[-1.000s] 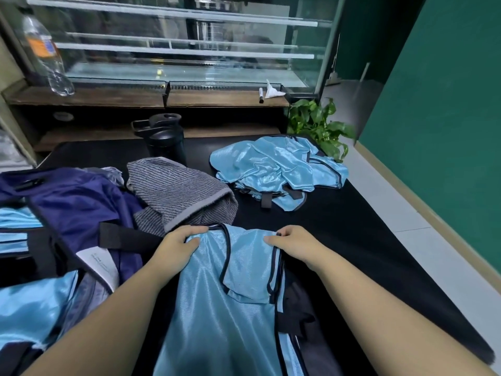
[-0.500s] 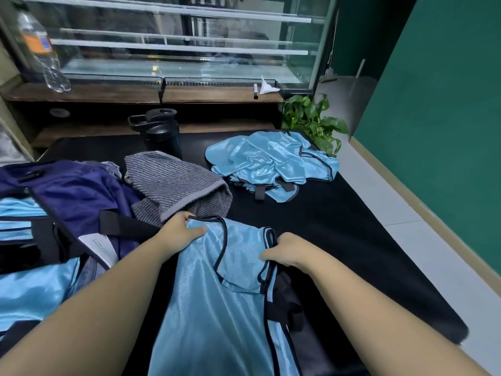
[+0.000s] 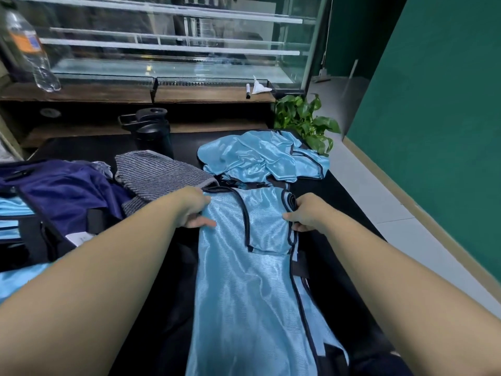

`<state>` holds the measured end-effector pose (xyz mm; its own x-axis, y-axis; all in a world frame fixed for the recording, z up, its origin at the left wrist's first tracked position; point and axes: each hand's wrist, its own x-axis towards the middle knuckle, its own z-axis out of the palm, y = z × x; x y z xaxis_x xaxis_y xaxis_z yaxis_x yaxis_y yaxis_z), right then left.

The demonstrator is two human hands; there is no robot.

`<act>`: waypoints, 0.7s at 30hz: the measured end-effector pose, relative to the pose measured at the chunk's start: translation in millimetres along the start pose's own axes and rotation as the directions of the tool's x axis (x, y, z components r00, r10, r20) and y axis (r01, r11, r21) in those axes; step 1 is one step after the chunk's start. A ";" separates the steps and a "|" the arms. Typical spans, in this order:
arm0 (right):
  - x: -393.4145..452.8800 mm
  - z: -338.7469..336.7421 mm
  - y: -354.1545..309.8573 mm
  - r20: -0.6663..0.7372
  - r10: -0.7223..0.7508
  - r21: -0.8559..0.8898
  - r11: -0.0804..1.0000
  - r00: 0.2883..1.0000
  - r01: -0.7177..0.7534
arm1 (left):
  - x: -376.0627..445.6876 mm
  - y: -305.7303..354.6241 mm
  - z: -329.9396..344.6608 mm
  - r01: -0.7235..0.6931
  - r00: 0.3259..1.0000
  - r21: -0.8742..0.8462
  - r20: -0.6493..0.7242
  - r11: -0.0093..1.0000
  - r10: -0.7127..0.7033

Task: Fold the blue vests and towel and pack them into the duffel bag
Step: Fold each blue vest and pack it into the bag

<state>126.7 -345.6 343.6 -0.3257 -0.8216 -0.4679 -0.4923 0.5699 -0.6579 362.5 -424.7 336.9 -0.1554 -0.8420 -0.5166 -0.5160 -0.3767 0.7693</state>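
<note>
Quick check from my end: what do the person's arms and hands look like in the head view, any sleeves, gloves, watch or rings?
Both forearms are bare from the frame's lower edge to the wrists: no sleeve shows. The left hand and right hand wear no gloves. No watch, bracelet or ring is visible on either, though most of the fingers are hidden.

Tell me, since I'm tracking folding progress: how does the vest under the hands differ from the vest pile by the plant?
The near vest lies spread flat and long; the far vest pile is crumpled. The left hand and right hand grip the near vest; nothing touches the pile. Both are shiny light blue with dark trim.
</note>
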 end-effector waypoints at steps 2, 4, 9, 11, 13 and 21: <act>6.0 0.0 0.1 0.054 0.068 -0.023 0.997 0.996 -0.067 | 0.6 -0.6 5.3 -0.019 1.000 0.000 0.008 1.000 0.019; 12.9 -1.6 0.0 0.056 0.039 -0.099 0.995 0.998 -0.033 | 0.8 -4.3 10.1 -0.008 1.000 -0.033 0.000 0.999 0.008; 34.4 -3.8 3.6 -0.071 -0.044 -0.146 0.989 0.997 0.033 | 11.5 -7.7 18.8 -0.043 0.999 -0.094 -0.036 0.995 0.040; 40.7 -2.4 6.4 -0.144 -0.121 -0.165 0.982 0.982 0.097 | 18.2 -8.4 23.9 -0.067 0.996 -0.152 -0.076 0.986 0.056; 40.3 -1.4 10.8 -0.206 -0.191 -0.111 0.979 0.960 0.172 | 25.0 -13.4 28.2 -0.120 0.989 -0.161 -0.111 0.980 0.103; -18.1 12.2 47.9 -0.169 -0.400 -0.137 0.915 0.901 0.380 | -2.3 -54.8 46.8 -0.475 0.853 0.318 -0.063 0.821 0.518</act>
<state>119.0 -303.3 313.4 -0.2332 -0.9707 -0.0586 -0.6848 0.2067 -0.6988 351.7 -384.0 278.4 -0.3466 -0.9378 -0.0183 -0.6178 0.2135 0.7568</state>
